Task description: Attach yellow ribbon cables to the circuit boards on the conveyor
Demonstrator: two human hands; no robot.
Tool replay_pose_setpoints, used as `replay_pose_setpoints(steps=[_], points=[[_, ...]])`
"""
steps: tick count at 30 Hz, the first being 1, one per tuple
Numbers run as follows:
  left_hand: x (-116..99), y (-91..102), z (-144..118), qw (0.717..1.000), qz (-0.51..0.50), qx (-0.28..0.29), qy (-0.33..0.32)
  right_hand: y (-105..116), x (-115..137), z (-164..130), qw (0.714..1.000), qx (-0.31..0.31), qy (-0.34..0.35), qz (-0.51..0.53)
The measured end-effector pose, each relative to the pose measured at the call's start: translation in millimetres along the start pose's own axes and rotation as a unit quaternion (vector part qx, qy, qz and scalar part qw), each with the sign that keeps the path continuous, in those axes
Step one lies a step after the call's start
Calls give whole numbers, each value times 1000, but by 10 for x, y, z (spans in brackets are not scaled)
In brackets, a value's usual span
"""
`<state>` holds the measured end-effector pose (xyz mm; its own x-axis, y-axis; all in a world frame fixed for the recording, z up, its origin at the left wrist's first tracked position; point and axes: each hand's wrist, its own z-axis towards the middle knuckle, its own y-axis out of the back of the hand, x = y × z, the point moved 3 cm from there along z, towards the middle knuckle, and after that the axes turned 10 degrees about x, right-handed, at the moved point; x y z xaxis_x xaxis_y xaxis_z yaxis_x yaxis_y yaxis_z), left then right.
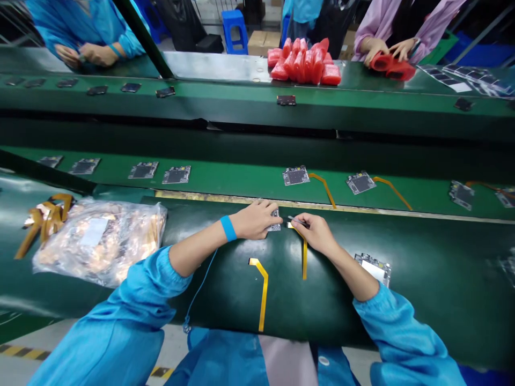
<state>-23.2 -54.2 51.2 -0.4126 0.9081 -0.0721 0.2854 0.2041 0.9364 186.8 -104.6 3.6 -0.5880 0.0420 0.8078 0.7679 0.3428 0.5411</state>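
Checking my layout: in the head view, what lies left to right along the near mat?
Loose orange strips → plastic bag of parts → left hand on a small board → right hand pinching a yellow flex cable → spare board.

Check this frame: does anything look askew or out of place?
Nothing looks damaged or spilled. One loose yellow flex cable lies alone on the green mat, apart from the left hand and right hand.

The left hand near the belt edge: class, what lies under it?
Under the left hand a small circuit board shows only at its right edge; the rest is covered. The right hand holds a yellow flex cable to it.
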Motion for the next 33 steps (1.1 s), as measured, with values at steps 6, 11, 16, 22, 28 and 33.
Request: replay_pose_setpoints(steps=[6,11,16,22,28,33], points=[[9,-5,20,1000,-2,5,-3,1,1,41,1000,-2,-16,-24],[18,-8,31,1000,-12,-8,-7,10,26,56,999,1,-25,-38],[7,-2,62,1000,-10,4,-6,21,53,62,997,4,-36,-63],[21,-18,14,1000,-17,-4,-8,-11,140,109,992,10,-47,-116],[19,-86,-75,999,-19,-39,-15,-27,277,162,983,16,-73,-169],[1,-122,-96,998,-34,-60,-11,-12,319,174,980,27,-81,-180]])
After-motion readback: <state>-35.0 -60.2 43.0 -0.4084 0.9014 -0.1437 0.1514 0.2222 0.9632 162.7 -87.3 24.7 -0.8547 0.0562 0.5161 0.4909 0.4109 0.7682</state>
